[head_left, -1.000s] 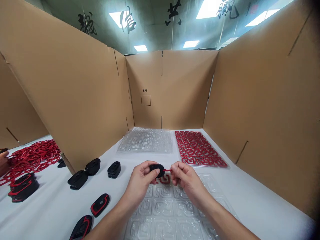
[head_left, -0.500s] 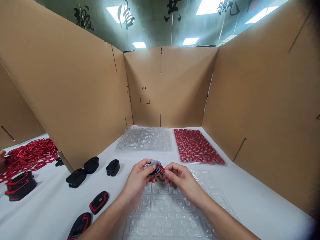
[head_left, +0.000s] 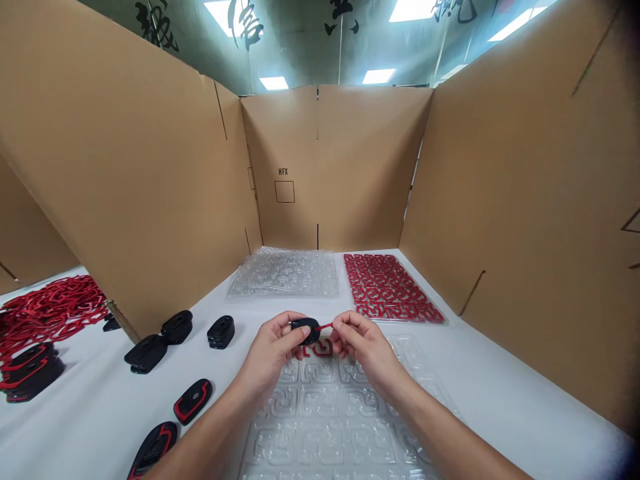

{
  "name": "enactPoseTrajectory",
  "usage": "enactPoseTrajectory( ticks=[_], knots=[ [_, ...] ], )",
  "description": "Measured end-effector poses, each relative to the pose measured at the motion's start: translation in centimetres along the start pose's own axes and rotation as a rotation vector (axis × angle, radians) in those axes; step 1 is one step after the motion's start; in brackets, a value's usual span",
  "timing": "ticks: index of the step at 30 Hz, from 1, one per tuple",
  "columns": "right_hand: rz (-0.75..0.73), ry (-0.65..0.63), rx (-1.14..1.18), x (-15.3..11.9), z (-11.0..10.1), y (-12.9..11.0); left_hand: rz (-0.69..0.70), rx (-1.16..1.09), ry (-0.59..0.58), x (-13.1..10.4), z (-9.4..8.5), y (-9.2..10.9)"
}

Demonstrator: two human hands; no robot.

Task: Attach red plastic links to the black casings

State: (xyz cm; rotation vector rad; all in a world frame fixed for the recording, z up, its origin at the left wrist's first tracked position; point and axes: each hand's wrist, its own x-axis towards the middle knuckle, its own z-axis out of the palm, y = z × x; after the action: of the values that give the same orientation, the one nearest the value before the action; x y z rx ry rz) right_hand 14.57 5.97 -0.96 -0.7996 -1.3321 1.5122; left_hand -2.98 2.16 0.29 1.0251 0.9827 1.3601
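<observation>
My left hand holds a small black oval part between thumb and fingers. A thin red strip runs from the right side of that part to the pinched fingertips of my right hand. Both hands are over the far end of a clear plastic tray with moulded square recesses. A few red pieces lie in the tray just beneath my hands.
Black parts and red-trimmed ones lie at the left. Beyond stand clear trays and a tray of red pieces. A red heap is at far left. Cardboard walls enclose three sides.
The part in my left hand has turned from its grey side to its black face. The red strip now stretches straight between my hands. A person's hand at the far left has left the view.
</observation>
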Motion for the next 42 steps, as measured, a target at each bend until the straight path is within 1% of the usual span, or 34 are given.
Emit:
enactPoseTrajectory(
  ticks=[5,7,10,13,16,19,21,23,26,28,33,37,42],
  knots=[
    [0.039,-0.014,-0.04,0.2,0.0,0.3,0.026,0.02,-0.001,0.1,0.0,-0.3],
    [0.05,-0.036,-0.05,0.1,0.2,0.3,0.029,-0.001,-0.008,0.0,0.1,-0.4],
    [0.06,-0.062,-0.04,0.0,0.3,0.2,-0.002,-0.072,-0.04,-0.3,0.3,-0.3],
    [0.066,-0.073,0.012,-0.2,0.4,0.0,-0.044,-0.135,-0.046,-0.4,0.4,-0.1],
    [0.047,-0.069,0.112,-0.3,0.4,-0.3,-0.078,-0.173,-0.045,-0.4,0.5,0.1],
    [-0.007,-0.067,0.204,-0.4,0.5,-0.7,-0.095,-0.195,-0.098,-0.4,0.6,0.2],
    [-0.029,-0.058,0.233,-0.5,0.7,-0.9,-0.075,-0.163,-0.148,-0.5,0.7,0.3],
    [-0.031,-0.035,0.25,-0.6,0.8,-1.0,-0.025,-0.075,-0.176,-0.6,0.7,0.3],
    [-0.043,0.02,0.269,-0.7,1.0,-1.1,0.049,0.105,-0.182,-0.7,0.7,0.1],
    [-0.056,0.046,0.274,-0.7,1.1,-1.1,0.072,0.173,-0.169,-0.7,0.7,-0.1],
    [-0.044,0.071,0.28,-0.8,1.4,-1.3,0.079,0.213,-0.139,-0.9,0.9,-0.7],
    [-0.027,0.057,0.298,-0.9,1.6,-1.3,0.131,0.242,-0.11,-1.1,1.1,-0.9],
    [-0.025,0.049,0.249,-0.9,1.6,-1.3,0.139,0.184,-0.16,-1.3,1.2,-0.9]
  ],
)
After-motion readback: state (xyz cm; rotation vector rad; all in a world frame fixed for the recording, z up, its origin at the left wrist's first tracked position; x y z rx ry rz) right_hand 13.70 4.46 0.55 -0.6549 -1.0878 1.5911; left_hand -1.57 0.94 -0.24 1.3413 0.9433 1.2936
